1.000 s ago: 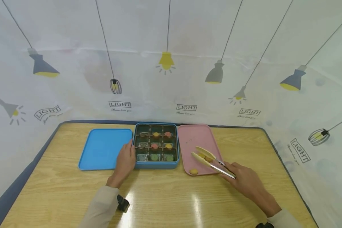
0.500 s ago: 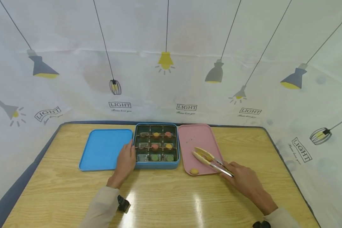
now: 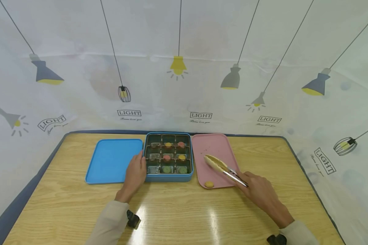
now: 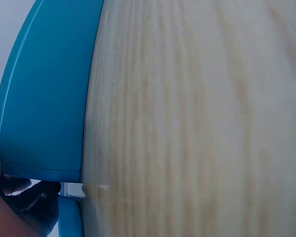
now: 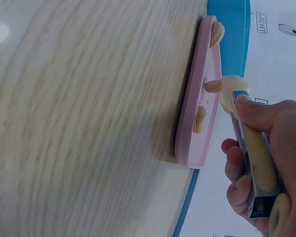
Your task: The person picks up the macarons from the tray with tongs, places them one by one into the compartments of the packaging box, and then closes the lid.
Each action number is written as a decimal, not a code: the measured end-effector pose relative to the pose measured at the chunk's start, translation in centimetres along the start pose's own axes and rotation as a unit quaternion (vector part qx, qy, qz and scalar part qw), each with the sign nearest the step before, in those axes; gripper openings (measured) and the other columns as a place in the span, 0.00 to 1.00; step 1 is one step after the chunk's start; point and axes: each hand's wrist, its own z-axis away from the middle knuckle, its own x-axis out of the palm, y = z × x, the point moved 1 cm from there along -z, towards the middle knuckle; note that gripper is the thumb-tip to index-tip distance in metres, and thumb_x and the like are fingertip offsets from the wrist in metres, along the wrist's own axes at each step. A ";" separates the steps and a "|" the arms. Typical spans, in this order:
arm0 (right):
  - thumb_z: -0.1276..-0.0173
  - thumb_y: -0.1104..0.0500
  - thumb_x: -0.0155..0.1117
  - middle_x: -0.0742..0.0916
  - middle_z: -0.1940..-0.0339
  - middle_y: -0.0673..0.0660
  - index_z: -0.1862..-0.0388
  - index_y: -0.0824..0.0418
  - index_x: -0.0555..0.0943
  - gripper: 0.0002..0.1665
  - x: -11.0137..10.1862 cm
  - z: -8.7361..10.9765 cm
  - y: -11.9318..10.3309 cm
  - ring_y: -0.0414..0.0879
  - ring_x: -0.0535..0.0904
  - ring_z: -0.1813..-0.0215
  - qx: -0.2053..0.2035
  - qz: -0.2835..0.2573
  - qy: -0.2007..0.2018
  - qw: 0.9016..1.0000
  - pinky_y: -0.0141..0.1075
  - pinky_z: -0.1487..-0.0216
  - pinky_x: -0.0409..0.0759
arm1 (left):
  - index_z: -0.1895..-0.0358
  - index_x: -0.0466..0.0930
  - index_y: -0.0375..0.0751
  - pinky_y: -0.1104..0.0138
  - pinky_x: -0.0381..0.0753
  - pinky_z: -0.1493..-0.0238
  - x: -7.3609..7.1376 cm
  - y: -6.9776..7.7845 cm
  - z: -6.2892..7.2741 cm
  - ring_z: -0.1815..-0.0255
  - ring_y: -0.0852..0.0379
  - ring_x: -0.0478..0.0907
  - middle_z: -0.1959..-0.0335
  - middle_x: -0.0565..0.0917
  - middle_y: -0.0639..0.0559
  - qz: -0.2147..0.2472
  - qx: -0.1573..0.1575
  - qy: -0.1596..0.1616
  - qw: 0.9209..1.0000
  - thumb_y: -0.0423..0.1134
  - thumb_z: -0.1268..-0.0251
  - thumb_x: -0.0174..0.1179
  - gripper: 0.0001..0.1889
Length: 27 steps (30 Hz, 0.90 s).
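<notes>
Tongs [image 3: 227, 174] diagonal, tips [image 3: 209, 161] forward and left

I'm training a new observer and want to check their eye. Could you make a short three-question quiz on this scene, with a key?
1. True or false: the right hand holds the tongs.
2. In the head view, the pink tray lies: a) left of the blue box; b) right of it; c) inside it.
3. Fill in: in the box's row nearest the person, the macarons are ___ in colour.

Key: 1. True. 2. b. 3. Green.
</notes>
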 end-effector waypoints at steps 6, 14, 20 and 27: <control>0.42 0.54 0.76 0.87 0.67 0.52 0.43 0.61 0.84 0.28 -0.1 -0.6 -0.5 0.38 0.73 0.78 0.003 -0.009 0.013 1.000 0.33 0.80 0.71 | 0.27 0.59 0.23 0.41 0.70 0.37 0.1 -0.1 0.0 0.36 0.31 0.70 0.37 0.72 0.25 0.002 -0.004 -0.004 1.000 0.38 0.18 0.38 0.25; 0.40 0.53 0.75 0.89 0.62 0.56 0.41 0.63 0.83 0.30 -0.5 -2.7 -2.7 0.39 0.76 0.73 0.014 -0.057 0.021 0.998 0.33 0.75 0.74 | 0.27 0.58 0.24 0.40 0.69 0.36 0.2 -0.3 -0.1 0.35 0.31 0.69 0.36 0.71 0.25 0.005 -0.006 -0.004 1.000 0.38 0.18 0.37 0.25; 0.39 0.51 0.74 0.87 0.66 0.52 0.41 0.62 0.83 0.29 -0.2 -4.5 -4.4 0.35 0.69 0.76 -0.014 -0.075 0.034 0.997 0.28 0.76 0.68 | 0.27 0.59 0.24 0.40 0.69 0.37 0.2 -0.4 -0.1 0.36 0.30 0.69 0.37 0.71 0.24 0.002 -0.007 -0.001 1.000 0.37 0.18 0.38 0.25; 0.38 0.49 0.73 0.88 0.65 0.51 0.40 0.61 0.83 0.29 0.1 -6.4 -6.6 0.37 0.74 0.75 -0.038 -0.094 0.042 0.994 0.30 0.74 0.73 | 0.27 0.59 0.24 0.41 0.71 0.38 0.2 -0.4 -0.2 0.37 0.31 0.70 0.38 0.72 0.25 0.000 -0.002 0.001 1.000 0.38 0.18 0.38 0.25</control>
